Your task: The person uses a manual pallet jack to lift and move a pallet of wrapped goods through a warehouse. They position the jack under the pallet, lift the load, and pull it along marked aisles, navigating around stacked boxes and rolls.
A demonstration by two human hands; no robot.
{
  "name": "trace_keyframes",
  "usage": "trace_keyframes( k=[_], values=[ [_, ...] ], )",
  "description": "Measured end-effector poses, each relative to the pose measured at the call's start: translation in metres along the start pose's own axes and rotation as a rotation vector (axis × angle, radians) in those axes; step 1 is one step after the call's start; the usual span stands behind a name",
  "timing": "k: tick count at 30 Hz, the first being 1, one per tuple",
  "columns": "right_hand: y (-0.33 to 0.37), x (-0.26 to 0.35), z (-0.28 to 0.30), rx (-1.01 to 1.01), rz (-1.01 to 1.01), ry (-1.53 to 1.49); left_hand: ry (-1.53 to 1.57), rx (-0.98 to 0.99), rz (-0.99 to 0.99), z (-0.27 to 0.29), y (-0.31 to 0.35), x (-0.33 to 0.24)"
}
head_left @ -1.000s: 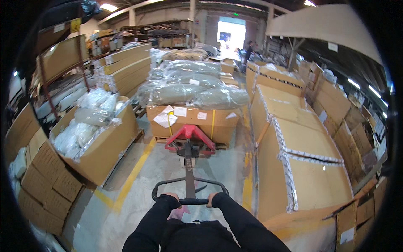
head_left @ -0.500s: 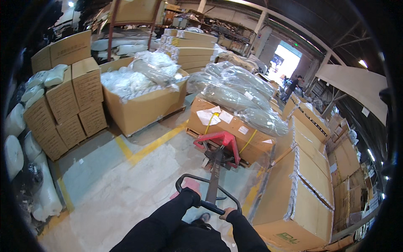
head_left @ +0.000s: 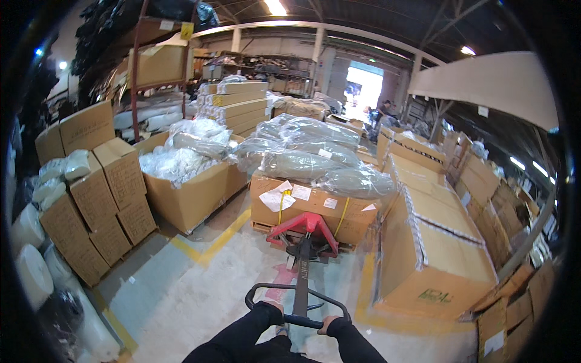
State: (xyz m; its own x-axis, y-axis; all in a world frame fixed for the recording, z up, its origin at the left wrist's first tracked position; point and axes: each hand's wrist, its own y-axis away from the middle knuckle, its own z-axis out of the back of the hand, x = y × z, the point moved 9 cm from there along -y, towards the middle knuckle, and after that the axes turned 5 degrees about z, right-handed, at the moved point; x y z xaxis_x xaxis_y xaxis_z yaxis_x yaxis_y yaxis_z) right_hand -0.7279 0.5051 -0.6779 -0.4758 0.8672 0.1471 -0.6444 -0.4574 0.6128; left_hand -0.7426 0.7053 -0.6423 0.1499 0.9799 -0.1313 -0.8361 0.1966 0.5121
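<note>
My left hand (head_left: 275, 306) and right hand (head_left: 328, 325) are wrapped round the black looped handle (head_left: 302, 320) of the jack (head_left: 312, 222), its red metal frame ahead of me, before a boxy cardboard carton (head_left: 308, 206) topped with bulging, glossy plastic-wrapped bundles (head_left: 302, 163).

1 head-worn fisheye view looks forward and down, from close above the pallet-truck handle (head_left: 304, 321).

pallet jack (head_left: 302, 266) | red frame (head_left: 311, 224), dark shaft (head_left: 301, 281), black loop handle (head_left: 302, 320) | shaft leaning back from frame | on floor (head_left: 200, 308), frame beside carton (head_left: 315, 204)
</note>
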Motion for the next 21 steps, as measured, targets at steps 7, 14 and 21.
trace_keyframes(
  k=[7,14,21],
  values=[
    [0.054,0.073,-0.076,-0.010,-0.002,0.004,0.027,0.013,-0.137,-0.058,0.092,0.003],
    [0.096,0.148,-0.157,-0.002,-0.036,-0.171,-0.063,0.134,-0.057,-0.118,0.187,0.024],
    [0.152,0.281,-0.192,-0.174,-0.143,-0.273,-0.194,0.158,-0.045,-0.173,0.274,0.095]
  ],
)
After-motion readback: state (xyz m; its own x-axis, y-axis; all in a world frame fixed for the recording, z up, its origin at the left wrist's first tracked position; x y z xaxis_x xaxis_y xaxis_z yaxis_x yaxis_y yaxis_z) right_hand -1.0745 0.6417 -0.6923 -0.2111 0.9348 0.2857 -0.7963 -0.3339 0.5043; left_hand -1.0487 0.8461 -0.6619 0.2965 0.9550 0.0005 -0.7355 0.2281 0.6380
